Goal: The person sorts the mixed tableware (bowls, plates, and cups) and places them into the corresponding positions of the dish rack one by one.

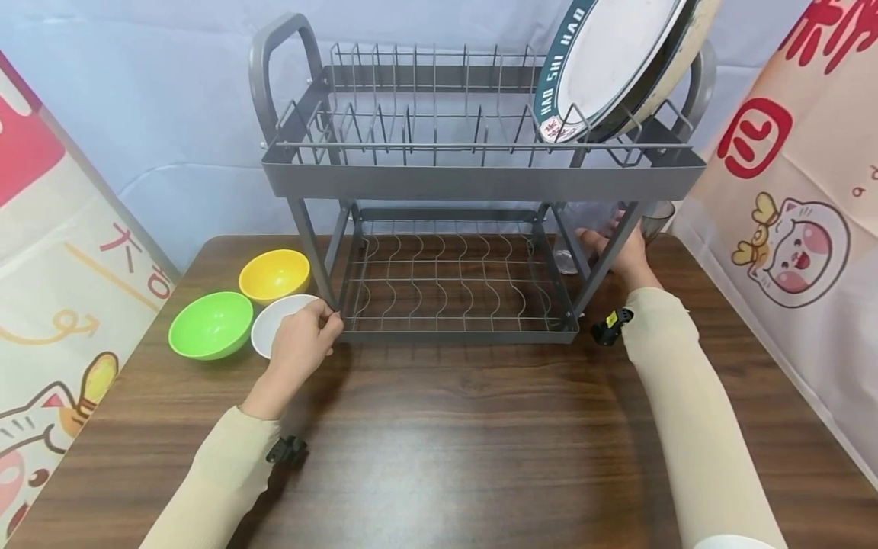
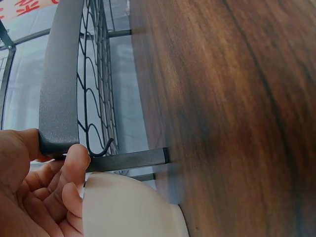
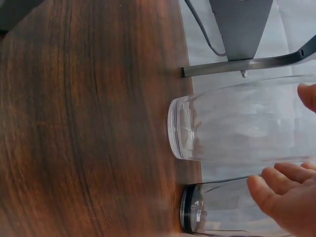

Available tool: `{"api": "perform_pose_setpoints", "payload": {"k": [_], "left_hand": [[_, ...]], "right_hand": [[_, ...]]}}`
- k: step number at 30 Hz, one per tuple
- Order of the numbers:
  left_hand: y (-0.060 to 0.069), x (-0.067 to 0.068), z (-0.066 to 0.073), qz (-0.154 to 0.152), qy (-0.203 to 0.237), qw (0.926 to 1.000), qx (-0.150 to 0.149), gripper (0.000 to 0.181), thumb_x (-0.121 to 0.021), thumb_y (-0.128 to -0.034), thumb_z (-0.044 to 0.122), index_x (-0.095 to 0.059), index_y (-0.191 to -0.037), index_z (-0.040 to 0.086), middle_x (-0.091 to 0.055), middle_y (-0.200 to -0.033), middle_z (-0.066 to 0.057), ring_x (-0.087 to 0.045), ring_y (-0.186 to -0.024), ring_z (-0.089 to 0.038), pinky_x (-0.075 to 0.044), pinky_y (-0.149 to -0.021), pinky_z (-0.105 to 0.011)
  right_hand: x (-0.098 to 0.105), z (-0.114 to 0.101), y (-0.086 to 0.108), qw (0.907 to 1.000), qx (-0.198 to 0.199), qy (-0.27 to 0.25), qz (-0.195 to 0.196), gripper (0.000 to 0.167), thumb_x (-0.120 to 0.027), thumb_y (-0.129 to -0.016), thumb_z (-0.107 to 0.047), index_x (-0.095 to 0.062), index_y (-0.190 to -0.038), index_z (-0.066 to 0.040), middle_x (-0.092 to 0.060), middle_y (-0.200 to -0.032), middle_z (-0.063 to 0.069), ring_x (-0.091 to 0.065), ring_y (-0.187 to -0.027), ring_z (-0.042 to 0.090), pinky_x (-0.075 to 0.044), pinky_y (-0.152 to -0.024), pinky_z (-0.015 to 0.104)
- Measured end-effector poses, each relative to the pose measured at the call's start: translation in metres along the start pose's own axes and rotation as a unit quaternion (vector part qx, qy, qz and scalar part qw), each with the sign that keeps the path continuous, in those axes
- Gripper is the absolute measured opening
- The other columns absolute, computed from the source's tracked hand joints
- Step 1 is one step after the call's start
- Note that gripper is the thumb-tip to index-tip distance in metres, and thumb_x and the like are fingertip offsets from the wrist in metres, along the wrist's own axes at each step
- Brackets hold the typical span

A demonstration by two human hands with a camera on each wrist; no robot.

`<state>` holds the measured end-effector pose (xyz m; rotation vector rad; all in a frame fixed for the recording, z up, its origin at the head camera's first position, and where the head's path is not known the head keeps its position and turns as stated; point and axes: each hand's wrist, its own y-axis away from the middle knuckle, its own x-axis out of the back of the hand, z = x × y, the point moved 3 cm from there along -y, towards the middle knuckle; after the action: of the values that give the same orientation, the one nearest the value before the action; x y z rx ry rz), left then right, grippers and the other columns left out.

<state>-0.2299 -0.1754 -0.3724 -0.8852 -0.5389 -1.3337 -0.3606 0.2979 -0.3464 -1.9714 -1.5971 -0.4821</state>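
At the lower left corner of the grey two-tier rack [image 1: 480, 183], my left hand [image 1: 302, 347] pinches the frame; in the left wrist view, thumb and fingers of the left hand [image 2: 47, 182] meet at the end of the grey bar [image 2: 61, 74]. A white bowl [image 1: 274, 324] [image 2: 131, 207] is right beside that hand. Behind the rack's right leg, my right hand [image 1: 627, 255] is around a clear glass [image 1: 565, 259]. In the right wrist view, the right hand [image 3: 296, 197] has its thumb on one side of this glass [image 3: 237, 123], fingers on the other.
A darker-based glass [image 3: 217, 207], also seen as a smoky glass [image 1: 657, 217], stands beside the clear one. Large round plates [image 1: 610, 69] lean in the upper tier's right end. Yellow [image 1: 274, 276] and green [image 1: 211, 326] bowls sit left of the rack on the wooden table [image 1: 439, 442].
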Motion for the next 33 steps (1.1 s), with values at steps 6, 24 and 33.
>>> {"api": "perform_pose_setpoints", "payload": {"k": [6, 24, 33], "left_hand": [[0.0, 0.001, -0.001, 0.001, -0.005, 1.0, 0.0, 0.015, -0.05, -0.0859, 0.019, -0.057, -0.078, 0.008, -0.055, -0.049, 0.004, -0.055, -0.047, -0.013, -0.036, -0.048, -0.033], [-0.001, -0.001, 0.0, -0.002, -0.002, 1.0, -0.005, 0.014, -0.051, -0.0853, 0.018, -0.058, -0.078, 0.008, -0.054, -0.05, 0.004, -0.055, -0.047, -0.013, -0.037, -0.05, -0.034], [-0.001, 0.002, 0.0, -0.002, -0.001, 1.0, -0.004, 0.015, -0.051, -0.0859, 0.019, -0.058, -0.078, 0.008, -0.054, -0.049, 0.004, -0.054, -0.047, -0.014, -0.036, -0.049, -0.033]], "right_hand": [[0.001, 0.002, -0.003, 0.9994, 0.021, 0.024, 0.015, 0.086, -0.066, -0.082, -0.033, -0.017, -0.141, 0.006, -0.038, -0.128, 0.035, -0.048, -0.106, 0.044, -0.039, -0.088, 0.051], [0.002, 0.005, -0.004, 0.9983, -0.024, -0.04, -0.035, 0.1, -0.07, -0.081, -0.031, 0.0, -0.148, -0.008, -0.024, -0.144, 0.03, -0.03, -0.128, 0.045, -0.031, -0.096, 0.057], [0.004, 0.005, -0.011, 0.9994, 0.006, 0.008, -0.035, 0.081, -0.067, -0.082, -0.031, -0.024, -0.143, 0.002, -0.037, -0.13, 0.031, -0.04, -0.114, 0.045, -0.036, -0.089, 0.059]]}}
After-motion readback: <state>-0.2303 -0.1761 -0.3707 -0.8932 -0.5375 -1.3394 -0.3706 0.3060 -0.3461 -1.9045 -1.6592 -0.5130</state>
